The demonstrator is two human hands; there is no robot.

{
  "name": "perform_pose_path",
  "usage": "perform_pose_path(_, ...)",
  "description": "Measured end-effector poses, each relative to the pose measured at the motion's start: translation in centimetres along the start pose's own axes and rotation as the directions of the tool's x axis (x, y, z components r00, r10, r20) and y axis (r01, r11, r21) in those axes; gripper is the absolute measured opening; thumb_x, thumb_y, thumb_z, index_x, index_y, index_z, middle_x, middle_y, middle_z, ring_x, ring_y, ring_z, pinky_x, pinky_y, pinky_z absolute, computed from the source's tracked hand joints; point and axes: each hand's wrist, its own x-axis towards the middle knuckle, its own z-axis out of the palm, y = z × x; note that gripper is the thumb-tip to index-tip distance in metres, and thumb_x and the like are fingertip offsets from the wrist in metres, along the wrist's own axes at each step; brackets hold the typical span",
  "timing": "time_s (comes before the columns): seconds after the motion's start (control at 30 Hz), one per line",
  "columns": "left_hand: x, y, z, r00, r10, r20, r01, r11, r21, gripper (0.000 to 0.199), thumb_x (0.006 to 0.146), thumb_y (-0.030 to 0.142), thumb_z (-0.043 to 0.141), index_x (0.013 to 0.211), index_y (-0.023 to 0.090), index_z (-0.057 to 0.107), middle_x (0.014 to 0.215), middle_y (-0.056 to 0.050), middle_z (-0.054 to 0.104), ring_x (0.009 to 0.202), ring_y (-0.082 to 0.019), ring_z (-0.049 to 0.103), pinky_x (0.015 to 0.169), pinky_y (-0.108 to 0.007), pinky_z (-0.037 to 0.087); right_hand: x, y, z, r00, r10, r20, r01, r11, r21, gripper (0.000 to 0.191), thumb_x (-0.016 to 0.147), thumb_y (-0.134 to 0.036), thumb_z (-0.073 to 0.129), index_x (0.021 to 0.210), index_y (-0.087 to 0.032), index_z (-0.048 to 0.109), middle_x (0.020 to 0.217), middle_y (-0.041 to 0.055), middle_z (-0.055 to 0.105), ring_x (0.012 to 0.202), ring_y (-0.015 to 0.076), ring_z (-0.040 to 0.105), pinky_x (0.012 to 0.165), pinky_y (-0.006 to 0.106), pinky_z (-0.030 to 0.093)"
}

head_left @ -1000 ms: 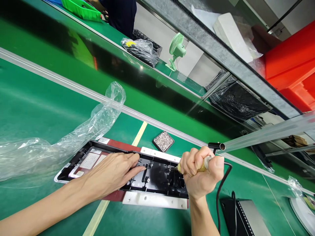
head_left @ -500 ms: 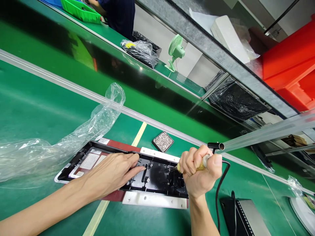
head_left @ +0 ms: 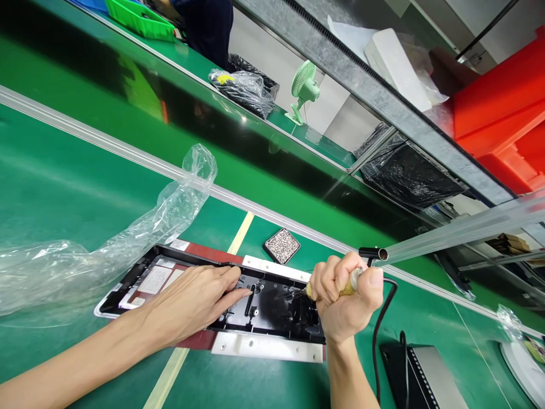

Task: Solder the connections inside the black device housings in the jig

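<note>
- The left hand (head_left: 200, 295) rests palm down over a long, black, rectangular plastic housing (head_left: 272, 304); its fingers lie together, bent at the far side wall, while the thumb points apart from them over the inner floor.
- The right hand (head_left: 347, 298) is a fist, its fingers clamped around a hand tool with a yellowish handle (head_left: 309, 291).
- The tool's thin dark tip (head_left: 296, 295) points left over the right part of the housing's ribbed interior; whether it touches the plastic cannot be told.
- The housing lies open side up on a reddish-brown flat board (head_left: 200, 339), between a near white perforated strip (head_left: 268, 346) and a far white strip (head_left: 272, 267). White labels (head_left: 153, 279) show within its left end.
- Under the board is a green tabletop (head_left: 238, 380) marked with pale yellow tape (head_left: 240, 233).
- A small black tray with speckled grey filling (head_left: 282, 246) sits just beyond the far strip.
- Just beyond the right fist is a short black metal tube (head_left: 374, 253), and a black cord (head_left: 377, 352) runs down beside the wrist.
- Crumpled clear plastic film (head_left: 174, 207) spreads to the left of the housing.
- Across the bench, a person in dark clothing (head_left: 206, 28) is near a bright green plastic basket (head_left: 140, 20); a pale green fan (head_left: 304, 85) stands farther right.
</note>
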Motion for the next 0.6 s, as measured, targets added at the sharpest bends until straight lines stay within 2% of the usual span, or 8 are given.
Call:
perform_pose_path(0.47, -0.1, 0.0, 0.1, 1.0, -0.019, 0.024, 0.019, 1.0, 0.005, 0.039, 0.106, 0.05, 0.037, 0.077, 0.024, 0.042, 0.069, 0.001, 0.059, 0.06, -0.022, 0.059, 0.056, -0.033, 0.02, -0.2, 0.0, 0.0, 1.0, 0.018, -0.008, -0.018, 1.0, -0.003, 0.053, 0.09, -0.059, 0.055, 0.055, -0.022, 0.042, 0.041, -0.0083, 0.03, 0.035, 0.0076, 0.026, 0.034, 0.02, 0.027)
perform_pose_path(0.53, 0.0, 0.0, 0.1, 0.999, -0.023, 0.03, 0.023, 1.0, 0.006, 0.039, 0.106, 0.05, 0.037, 0.077, 0.024, 0.043, 0.069, 0.001, 0.059, 0.06, -0.022, 0.059, 0.056, -0.033, 0.02, -0.2, -0.1, -0.3, 0.999, 0.024, 0.024, -0.024, 1.0, 0.003, 0.053, 0.092, -0.058, 0.054, 0.055, -0.022, 0.043, 0.042, -0.008, 0.031, 0.036, 0.0081, 0.027, 0.035, 0.021, 0.028)
perform_pose_path(0.6, 0.0, 0.1, 0.0, 0.999, -0.025, 0.034, 0.025, 1.0, 0.007, 0.039, 0.106, 0.05, 0.037, 0.078, 0.024, 0.043, 0.069, 0.001, 0.059, 0.06, -0.022, 0.059, 0.056, -0.033, 0.02, -0.1, -0.5, -0.8, 0.993, 0.046, 0.113, -0.047, 0.999, 0.004, 0.05, 0.093, -0.055, 0.052, 0.056, -0.022, 0.045, 0.043, -0.0072, 0.034, 0.036, 0.0089, 0.03, 0.036, 0.022, 0.031)
